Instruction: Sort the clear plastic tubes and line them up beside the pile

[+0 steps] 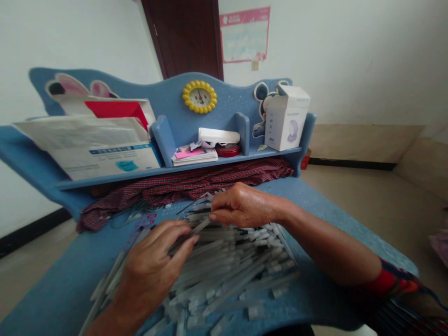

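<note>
The left hand (pixel 154 266) and the right hand (pixel 241 205) meet over a heap of clear plastic tubes (pixel 227 270) spread across the blue surface (pixel 59 289). One grey tube (pixel 191 233) runs slantwise between them: the left grip is clenched on its lower end, thumb and fingers folded round it, while the right grip pinches its upper end at the fingertips. The rest of the heap lies directly under and below both grips, fanning toward the near edge of the surface, with a few strays just left of the left grip. Beyond the right grip, touching the far side of the heap, lies a red checked cloth (pixel 196 184) bunched beneath a blue shelf (pixel 182 165). On that shelf, farther beyond the grips, stand papers and a folder (pixel 101 144), a red tin (pixel 227 150) and a white box (pixel 285 119), with a yellow clock (pixel 199 97) above.
</note>
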A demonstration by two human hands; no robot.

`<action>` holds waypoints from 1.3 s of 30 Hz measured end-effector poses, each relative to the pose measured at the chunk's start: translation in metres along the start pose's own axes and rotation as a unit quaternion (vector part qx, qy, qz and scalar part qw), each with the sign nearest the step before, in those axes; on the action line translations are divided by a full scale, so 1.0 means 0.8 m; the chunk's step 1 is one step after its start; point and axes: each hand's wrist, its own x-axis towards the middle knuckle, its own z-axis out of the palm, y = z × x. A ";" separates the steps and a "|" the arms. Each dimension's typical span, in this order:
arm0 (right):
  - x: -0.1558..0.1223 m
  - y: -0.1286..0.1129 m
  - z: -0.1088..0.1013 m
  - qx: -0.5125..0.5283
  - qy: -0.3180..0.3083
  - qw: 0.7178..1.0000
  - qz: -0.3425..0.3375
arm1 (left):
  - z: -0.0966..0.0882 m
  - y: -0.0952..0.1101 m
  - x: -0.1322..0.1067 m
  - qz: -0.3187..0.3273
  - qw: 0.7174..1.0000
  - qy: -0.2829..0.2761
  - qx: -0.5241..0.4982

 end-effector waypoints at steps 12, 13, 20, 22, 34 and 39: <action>0.003 -0.003 0.008 0.024 0.007 0.998 0.056 | -0.002 0.006 0.001 0.045 0.995 -0.001 0.094; 0.004 -0.003 0.009 0.027 0.007 0.998 0.064 | -0.002 0.006 0.001 0.047 0.994 0.000 0.098; 0.003 -0.002 0.008 0.073 0.028 0.994 0.078 | -0.002 0.005 -0.002 0.020 0.995 -0.002 0.100; 0.002 -0.001 0.007 0.076 0.034 0.994 0.065 | -0.001 0.005 -0.002 0.012 0.995 -0.003 0.094; 0.005 -0.004 0.008 0.042 0.002 0.997 0.058 | -0.002 0.004 -0.004 0.032 0.994 -0.008 0.103; 0.002 -0.004 0.015 0.045 0.010 0.997 0.068 | -0.003 0.010 -0.004 0.029 0.994 0.007 0.103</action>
